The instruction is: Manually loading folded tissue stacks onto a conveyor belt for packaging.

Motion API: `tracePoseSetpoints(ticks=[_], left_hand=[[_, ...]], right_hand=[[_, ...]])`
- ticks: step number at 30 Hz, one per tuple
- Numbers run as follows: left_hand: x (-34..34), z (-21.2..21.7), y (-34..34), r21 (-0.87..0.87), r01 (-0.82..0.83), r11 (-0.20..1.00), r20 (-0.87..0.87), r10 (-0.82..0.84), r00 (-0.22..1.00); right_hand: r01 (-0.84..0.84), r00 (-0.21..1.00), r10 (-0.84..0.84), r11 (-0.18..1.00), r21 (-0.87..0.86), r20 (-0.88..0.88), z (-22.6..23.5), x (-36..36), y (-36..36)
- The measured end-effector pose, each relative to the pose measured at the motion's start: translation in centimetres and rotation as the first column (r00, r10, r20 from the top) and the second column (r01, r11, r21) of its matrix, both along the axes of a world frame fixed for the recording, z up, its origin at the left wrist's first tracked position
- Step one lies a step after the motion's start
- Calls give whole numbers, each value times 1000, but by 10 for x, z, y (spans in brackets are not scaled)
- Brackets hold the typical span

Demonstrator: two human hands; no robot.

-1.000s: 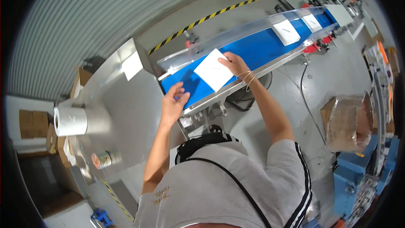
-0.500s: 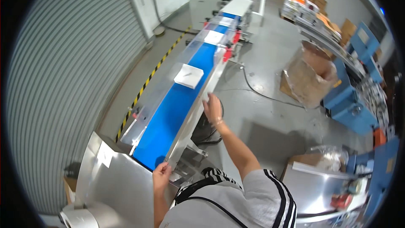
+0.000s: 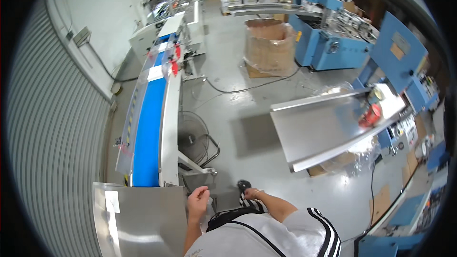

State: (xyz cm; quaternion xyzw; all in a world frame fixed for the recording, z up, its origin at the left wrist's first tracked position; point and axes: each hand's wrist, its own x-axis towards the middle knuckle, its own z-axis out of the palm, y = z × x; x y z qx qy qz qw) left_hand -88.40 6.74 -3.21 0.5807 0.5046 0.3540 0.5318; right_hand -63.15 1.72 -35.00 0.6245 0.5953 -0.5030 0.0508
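Observation:
My left hand [image 3: 198, 201] is beside the right edge of the metal table [image 3: 147, 214], at the near end of the conveyor. Its fingers are curled in, and nothing shows in them. Low in front of my body, my right hand [image 3: 249, 193] is small and blurred, close to my striped trouser leg and dark shoe [image 3: 243, 184]; its fingers cannot be made out. On the blue conveyor belt [image 3: 148, 133] a flat white box [image 3: 155, 73] lies toward the far part, with another white piece [image 3: 163, 47] beyond it.
Under the conveyor's right side stands a round floor fan [image 3: 193, 135]. A tilted metal tray [image 3: 323, 131] with a red object [image 3: 370, 115] is to the right. A large carton [image 3: 270, 50] stands ahead, with a cable [image 3: 247, 89] across the floor. Blue machines [image 3: 340, 50] stand beyond.
My view has swung to the right. My right hand has drawn back from the conveyor's side toward my body. The belt's nearer half no longer carries a white box.

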Motion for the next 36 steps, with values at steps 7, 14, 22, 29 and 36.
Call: tracePoseSetpoints(ticks=[7,14,22,29,36], left_hand=[[79,-10,-54,43,387,921,-135,-379,916],[205,-22,-135,-104,665,739,-93,-673,734],[379,-2,-321,-137,920,368,2,-928,372],[543,-11,-393,189,921,341,-68,-931,358],[734,2,-257,465,442,767,-52,-475,879]], right_hand=[[510,854,-510,860,31,98,58,81,-176],[898,440,-892,440,-26,102,59,125,-355],[990,87,-995,81,-116,42,54,153,-578],[710,-693,-708,-638,-298,-133,36,181,-707],[524,-849,-437,-766,-373,-297,-14,209,-795]])
